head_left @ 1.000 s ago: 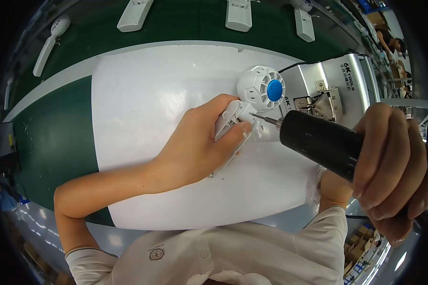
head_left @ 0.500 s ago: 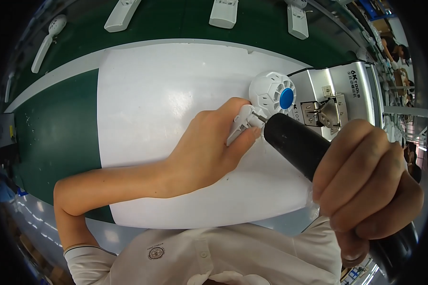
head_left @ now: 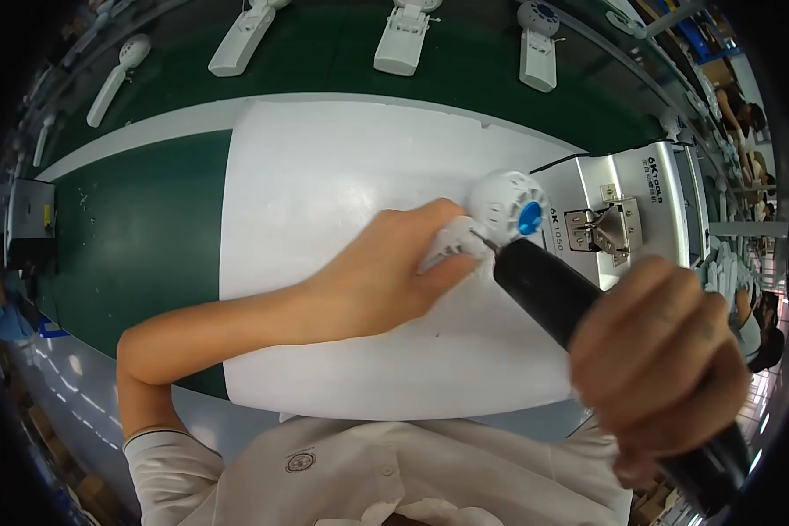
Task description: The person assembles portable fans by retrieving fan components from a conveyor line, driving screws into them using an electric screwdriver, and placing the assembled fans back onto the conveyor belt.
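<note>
A white handheld fan lies on the white sheet [head_left: 324, 175], its rounded, vented head [head_left: 500, 202] pointing away from the person and a blue disc [head_left: 530, 218] set in the middle of the head. Its handle [head_left: 454, 237] is an open shell with small moulded parts inside, too blurred to tell apart. The left hand [head_left: 394, 267] is closed around this handle, thumb on the near side and fingers on the far side; the palm hides the handle's lower end. The fan's head stands clear of the fingers, just beyond them.

The right hand [head_left: 657, 351], smeared by blur, is wrapped round a black electric screwdriver [head_left: 543, 285] slanting down to the handle. The thin bit [head_left: 486, 240] seems to touch the shell near the neck, though whether it sits in a screw cannot be told.

Just to the right of the fan's head stands a silver machine [head_left: 666, 197] with a metal bracket [head_left: 612, 226], partly covered by the screwdriver. Beneath the sheet, the green counter [head_left: 140, 237] shows at the left. Across the far green strip lie more white fans [head_left: 401, 39], several cut off by the frame's edge. A cardboard box [head_left: 719, 72] sits in the dim right background, its contents unreadable.
</note>
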A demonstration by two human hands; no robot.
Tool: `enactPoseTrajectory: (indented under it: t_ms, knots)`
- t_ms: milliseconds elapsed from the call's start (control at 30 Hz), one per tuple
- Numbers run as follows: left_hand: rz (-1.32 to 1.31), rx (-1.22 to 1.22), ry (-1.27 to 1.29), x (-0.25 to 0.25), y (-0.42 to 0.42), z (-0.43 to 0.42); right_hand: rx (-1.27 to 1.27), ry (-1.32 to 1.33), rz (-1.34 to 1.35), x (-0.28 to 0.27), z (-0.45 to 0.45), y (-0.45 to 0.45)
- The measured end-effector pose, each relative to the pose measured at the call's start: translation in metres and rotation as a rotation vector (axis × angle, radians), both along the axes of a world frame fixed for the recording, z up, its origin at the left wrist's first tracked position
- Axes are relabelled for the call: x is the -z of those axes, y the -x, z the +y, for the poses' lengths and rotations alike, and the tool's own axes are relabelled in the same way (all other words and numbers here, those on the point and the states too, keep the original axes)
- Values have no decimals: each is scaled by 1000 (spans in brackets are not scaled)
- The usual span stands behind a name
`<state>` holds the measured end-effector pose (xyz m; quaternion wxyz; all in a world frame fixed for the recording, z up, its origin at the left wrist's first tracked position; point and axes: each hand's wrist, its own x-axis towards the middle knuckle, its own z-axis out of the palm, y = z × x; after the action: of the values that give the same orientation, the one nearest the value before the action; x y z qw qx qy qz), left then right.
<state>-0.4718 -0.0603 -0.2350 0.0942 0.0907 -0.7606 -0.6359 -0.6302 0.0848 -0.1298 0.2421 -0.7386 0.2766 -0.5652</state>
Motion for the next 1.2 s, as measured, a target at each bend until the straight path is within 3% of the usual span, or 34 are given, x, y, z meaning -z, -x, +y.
enactPoseTrajectory:
  t_ms: [67, 133, 167, 267, 300, 367, 400, 467, 533, 567, 633, 733, 800, 833, 967, 1033, 1067, 1133, 1200]
  knots:
    - [-20, -157, 212, -4, -20, -29, -7, 90, -125, -21, 33, 21]
    - [37, -520, 319, -20, -43, -81, 27, 164, -203, -37, 59, 35]
    - [104, -654, 554, -16, -52, -130, 48, 190, -229, -41, 67, 42]
    - [-35, -1073, 1650, -1, -83, -274, 85, 224, -275, -37, 70, 49]
    - [-440, -1114, 1581, 16, -94, -320, 91, 230, -283, -35, 69, 51]
    - [-773, -1033, 1624, 74, -118, -395, 98, 239, -295, -32, 68, 52]
    - [-775, -1045, 1633, 67, -114, -392, 99, 245, -304, -30, 72, 57]
    - [-524, -1069, 1919, 58, -95, -380, 112, 257, -317, -30, 79, 60]
    - [-95, -1034, 1811, 30, -66, -360, 127, 265, -330, -30, 84, 64]
    - [-95, -1036, 1812, 20, -57, -357, 130, 268, -336, -32, 87, 65]
    - [-600, -866, 1031, 6, -40, -344, 144, 264, -335, -34, 89, 67]
    - [-527, -1013, 1072, 2, -34, -282, 161, 275, -340, -36, 95, 71]
    - [-449, -952, 1390, 21, -37, -267, 182, 283, -359, -34, 101, 73]
    - [-457, -944, 1393, 33, -40, -273, 183, 278, -363, -34, 102, 74]
    - [-21, -819, 1338, 67, -68, -341, 205, 266, -362, -34, 107, 77]
    - [-203, -889, 1092, 56, -79, -334, 222, 252, -365, -33, 109, 80]
    - [-196, -881, 1093, 48, -86, -327, 230, 242, -366, -34, 112, 81]
    - [-241, -931, 778, 28, -90, -297, 262, 208, -345, -37, 111, 79]
    - [-78, -863, 678, 21, -102, -267, 304, 152, -319, -40, 103, 80]
